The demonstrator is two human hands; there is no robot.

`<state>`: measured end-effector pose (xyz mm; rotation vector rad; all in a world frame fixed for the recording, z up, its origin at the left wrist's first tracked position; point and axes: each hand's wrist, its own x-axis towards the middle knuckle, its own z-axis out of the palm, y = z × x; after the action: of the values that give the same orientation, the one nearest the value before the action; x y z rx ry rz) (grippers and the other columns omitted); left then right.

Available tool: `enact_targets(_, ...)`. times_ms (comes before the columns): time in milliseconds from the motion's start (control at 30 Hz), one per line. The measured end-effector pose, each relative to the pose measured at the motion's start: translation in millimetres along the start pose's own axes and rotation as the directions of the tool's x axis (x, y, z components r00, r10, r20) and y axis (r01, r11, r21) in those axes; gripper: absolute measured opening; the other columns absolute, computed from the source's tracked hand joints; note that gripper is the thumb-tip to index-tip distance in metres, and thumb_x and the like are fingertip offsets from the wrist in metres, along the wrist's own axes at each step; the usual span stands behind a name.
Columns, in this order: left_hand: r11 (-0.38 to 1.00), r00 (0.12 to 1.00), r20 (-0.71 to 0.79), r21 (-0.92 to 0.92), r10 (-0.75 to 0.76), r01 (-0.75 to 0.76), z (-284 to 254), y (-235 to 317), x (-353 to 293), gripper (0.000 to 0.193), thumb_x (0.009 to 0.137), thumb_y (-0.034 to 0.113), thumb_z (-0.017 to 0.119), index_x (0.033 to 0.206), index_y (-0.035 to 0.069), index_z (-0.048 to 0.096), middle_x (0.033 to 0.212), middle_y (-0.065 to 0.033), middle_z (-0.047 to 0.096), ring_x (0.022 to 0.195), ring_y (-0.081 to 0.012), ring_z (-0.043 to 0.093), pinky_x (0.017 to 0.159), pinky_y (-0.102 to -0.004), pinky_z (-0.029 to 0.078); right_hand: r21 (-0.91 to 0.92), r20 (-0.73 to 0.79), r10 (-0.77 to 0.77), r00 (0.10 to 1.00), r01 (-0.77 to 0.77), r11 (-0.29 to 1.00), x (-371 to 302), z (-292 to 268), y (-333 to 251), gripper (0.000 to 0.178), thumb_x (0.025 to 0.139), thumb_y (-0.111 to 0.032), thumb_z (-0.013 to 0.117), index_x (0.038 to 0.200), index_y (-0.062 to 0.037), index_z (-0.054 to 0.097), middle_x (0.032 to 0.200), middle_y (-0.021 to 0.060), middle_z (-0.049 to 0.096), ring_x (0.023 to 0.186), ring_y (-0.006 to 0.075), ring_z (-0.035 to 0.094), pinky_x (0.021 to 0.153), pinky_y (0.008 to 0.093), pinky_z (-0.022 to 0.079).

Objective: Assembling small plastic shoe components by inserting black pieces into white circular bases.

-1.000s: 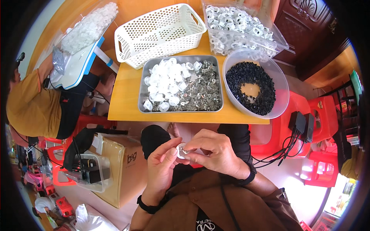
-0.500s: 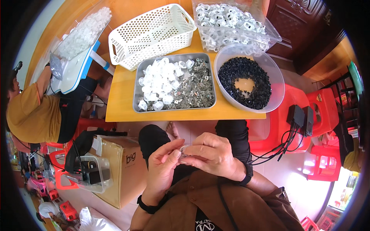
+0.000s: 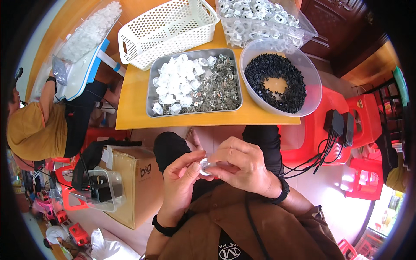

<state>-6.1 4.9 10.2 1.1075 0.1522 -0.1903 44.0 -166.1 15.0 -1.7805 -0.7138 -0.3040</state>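
Observation:
In front of my lap, my left hand (image 3: 182, 177) pinches a small white translucent plastic piece (image 3: 204, 166) between thumb and fingers. My right hand (image 3: 243, 167) is closed against the right side of that piece, thumb and fingertips together. What the right fingertips grip is too small and blurred to make out. On the table beyond lies a grey metal tray (image 3: 150, 97), with similar white pieces (image 3: 175, 82) heaped on its left and tiny grey-brown metallic bits (image 3: 219, 89) on its right. Beside it stands a clear round tub (image 3: 313, 93) of small black parts (image 3: 277, 63).
A white perforated basket (image 3: 169, 32) and a clear bin (image 3: 266, 26) of white pieces stand at the back of the yellow table (image 3: 134, 119). Red stools (image 3: 366, 182) are right, a cardboard box (image 3: 141, 186) left. A co-worker (image 3: 41, 130) sits at far left.
My hands have turned the white piece so more of it shows. My right fingers have shifted slightly. The table appears a little higher in view.

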Motion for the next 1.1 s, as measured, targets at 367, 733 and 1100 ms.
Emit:
enact_targets(367, 1.000, 1.000, 0.005, 0.000, 0.007, -0.007, 1, -2, 2, 0.030, 0.093, 0.015, 0.057, 0.118, -0.003, 0.057, 0.103, -0.0138, 0.066, 0.087, -0.0204, 0.065, 0.073, -0.0332, 0.055, -0.151, 0.058, -0.123, 0.991, 0.131, 0.980, -4, -8, 2, 0.024, 0.067, -0.005, 0.076, 0.090, -0.0107, 0.069, 0.080, 0.0025, 0.060, 0.066, 0.0195, 0.061, 0.053, 0.0297, 0.049)
enact_targets(733, 0.998, 0.999, 0.029, 0.047, 0.037, -0.039, 0, -3, 1, 0.035, 0.090, 0.014, 0.062, 0.120, -0.003, 0.055, 0.106, -0.0141, 0.064, 0.091, -0.0222, 0.065, 0.075, -0.0357, 0.057, -0.040, -0.022, -0.036, 0.999, 0.036, 0.999, -6, -6, 1, 0.019, 0.068, -0.002, 0.074, 0.085, -0.0082, 0.068, 0.079, 0.0035, 0.061, 0.068, 0.0210, 0.062, 0.056, 0.0307, 0.051)
enact_targets(1100, 0.989, 0.989, 0.107, 0.089, 0.107, -0.116, 5, -1, 0, 0.030, 0.083, -0.007, 0.064, 0.112, -0.009, 0.058, 0.103, -0.0109, 0.060, 0.097, -0.0203, 0.063, 0.083, -0.0325, 0.055, -0.098, 0.025, -0.034, 0.999, 0.036, 0.995, -5, -10, -5, 0.020, 0.065, 0.003, 0.074, 0.081, -0.0052, 0.066, 0.075, 0.0047, 0.058, 0.059, 0.0179, 0.059, 0.049, 0.0283, 0.048)
